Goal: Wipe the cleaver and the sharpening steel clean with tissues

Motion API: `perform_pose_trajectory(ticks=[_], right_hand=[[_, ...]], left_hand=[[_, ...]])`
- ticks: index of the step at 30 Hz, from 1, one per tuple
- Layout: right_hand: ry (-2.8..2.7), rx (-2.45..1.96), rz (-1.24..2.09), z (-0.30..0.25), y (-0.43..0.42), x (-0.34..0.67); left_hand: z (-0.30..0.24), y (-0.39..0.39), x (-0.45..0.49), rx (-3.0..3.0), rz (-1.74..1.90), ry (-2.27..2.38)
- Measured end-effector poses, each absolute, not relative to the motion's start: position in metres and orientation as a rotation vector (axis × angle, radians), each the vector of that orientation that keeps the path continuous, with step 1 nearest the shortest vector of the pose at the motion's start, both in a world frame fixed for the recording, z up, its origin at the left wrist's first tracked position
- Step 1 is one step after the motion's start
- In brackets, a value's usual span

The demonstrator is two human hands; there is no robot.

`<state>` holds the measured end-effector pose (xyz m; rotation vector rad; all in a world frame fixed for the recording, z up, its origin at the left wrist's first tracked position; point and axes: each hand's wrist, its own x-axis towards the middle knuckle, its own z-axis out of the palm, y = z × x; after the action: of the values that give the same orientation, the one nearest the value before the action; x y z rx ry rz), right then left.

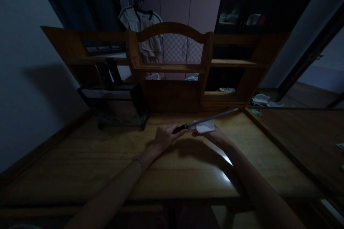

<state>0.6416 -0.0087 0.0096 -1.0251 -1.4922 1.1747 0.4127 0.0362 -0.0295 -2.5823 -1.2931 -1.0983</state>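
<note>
My left hand (164, 136) is closed around the black handle of a honing steel (221, 114), a long thin grey rod. The steel is held above the desk (172, 182) and slants up to the right, its tip free. In my right hand (215, 135) is a white tissue or cloth (205, 126), held against the steel just past the handle. The tissue hides most of my right fingers. At the left stands a dark knife block (118, 103), with black knife handles (109, 71) sticking up from it.
A wooden shelf unit (172, 68) runs along the back of the desk, with small items in its right compartment. A wall (32, 61) bounds the left side. Clothes (146, 25) hang behind the shelves. To the right is another brown wooden surface (301, 136).
</note>
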Motion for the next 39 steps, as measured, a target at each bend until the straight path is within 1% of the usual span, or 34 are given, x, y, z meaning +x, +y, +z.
perform_pose_trajectory(ticks=[8, 14, 21, 29, 39], right_hand=[[-1.342, -0.91, 1.317, 0.011, -0.007, 0.638], [-1.278, -0.864, 1.265, 0.006, -0.002, 0.642], [-1.182, -0.825, 1.29, 0.008, -0.001, 0.643], [-0.923, -0.744, 1.242, 0.005, 0.008, 0.659], [-0.675, -0.615, 1.287, 0.004, 0.021, 0.673]], left_hand=[[-0.031, 0.036, 0.413, -2.596, -1.07, -1.291], [-0.029, 0.037, 0.412, -2.603, -1.018, -1.279], [-0.028, 0.035, 0.415, -2.58, -1.068, -1.311], [-0.027, 0.038, 0.414, -2.535, -1.059, -1.395], [-0.024, 0.039, 0.411, -2.505, -1.01, -1.37]])
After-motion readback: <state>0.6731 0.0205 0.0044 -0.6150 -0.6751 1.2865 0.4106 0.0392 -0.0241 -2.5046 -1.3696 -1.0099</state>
